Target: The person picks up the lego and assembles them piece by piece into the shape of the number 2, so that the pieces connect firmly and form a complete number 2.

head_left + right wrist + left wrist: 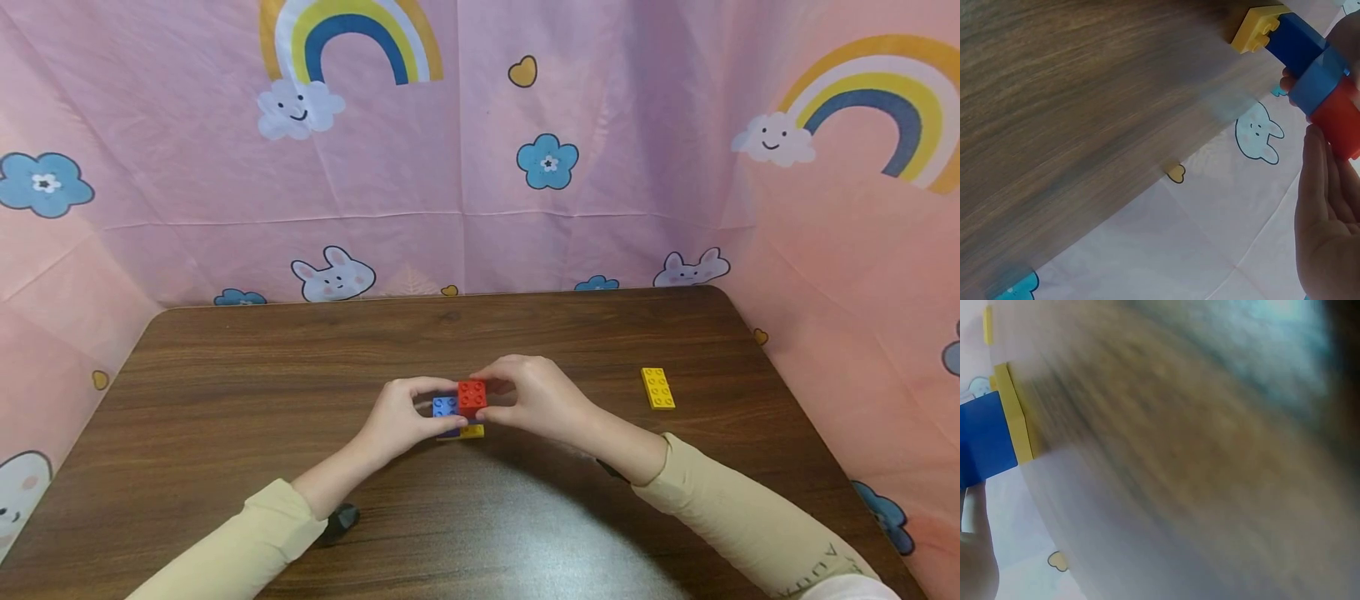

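A small stack of toy building bricks stands at the middle of the table. At its base lies a yellow brick (472,432), with a dark blue brick (1296,44) on top of it. Above comes a lighter blue brick (1319,78), and topmost is a red brick (472,398), set toward the right end. My right hand (540,398) pinches the red brick between thumb and fingers. From the left, my left hand (397,417) holds the stack at the blue bricks, thumb in front and fingers behind. The left wrist view shows the dark blue brick (985,440) at its left edge.
Another yellow brick (657,389), flat with several studs, lies on the right side of the wooden table (262,375). A pink cloth (480,167) printed with rainbows, rabbits and flowers hangs behind and at both sides. Dark objects (341,521) show beneath the wrists.
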Motion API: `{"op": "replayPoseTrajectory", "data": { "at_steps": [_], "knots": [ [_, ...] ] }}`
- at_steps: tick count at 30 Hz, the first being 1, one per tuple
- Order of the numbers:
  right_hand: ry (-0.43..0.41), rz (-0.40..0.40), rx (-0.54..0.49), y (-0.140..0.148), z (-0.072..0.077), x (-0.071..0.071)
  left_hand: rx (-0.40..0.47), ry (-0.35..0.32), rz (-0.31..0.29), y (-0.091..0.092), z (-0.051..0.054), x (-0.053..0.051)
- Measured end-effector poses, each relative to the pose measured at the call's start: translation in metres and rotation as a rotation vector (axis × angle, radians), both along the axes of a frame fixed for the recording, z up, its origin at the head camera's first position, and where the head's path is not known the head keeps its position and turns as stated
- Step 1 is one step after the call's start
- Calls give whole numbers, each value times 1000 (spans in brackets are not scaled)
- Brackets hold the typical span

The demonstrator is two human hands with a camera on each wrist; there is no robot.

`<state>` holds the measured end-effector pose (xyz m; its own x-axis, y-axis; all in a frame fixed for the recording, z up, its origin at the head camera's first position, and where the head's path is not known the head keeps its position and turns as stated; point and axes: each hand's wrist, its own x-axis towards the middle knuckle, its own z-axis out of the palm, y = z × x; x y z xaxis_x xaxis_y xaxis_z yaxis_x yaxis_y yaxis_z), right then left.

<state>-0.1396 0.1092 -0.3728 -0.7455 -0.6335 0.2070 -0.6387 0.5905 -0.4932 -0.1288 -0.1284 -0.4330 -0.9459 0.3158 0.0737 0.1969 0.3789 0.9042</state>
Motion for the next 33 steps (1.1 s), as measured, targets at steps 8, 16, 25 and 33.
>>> {"op": "replayPoseTrajectory", "data": {
  "at_steps": [8,16,25,33],
  "knots": [
    [-23,-2,-4,1,1,0,7,23,4,2,-1,-1],
    [-13,4,-13,2,2,1,-65,79,13,8,2,0],
    [-48,-6,-61,10,7,0,-63,70,8,9,2,0],
    [-73,-65,-89,26,11,1,-87,74,22,9,0,-1]
  ]
}}
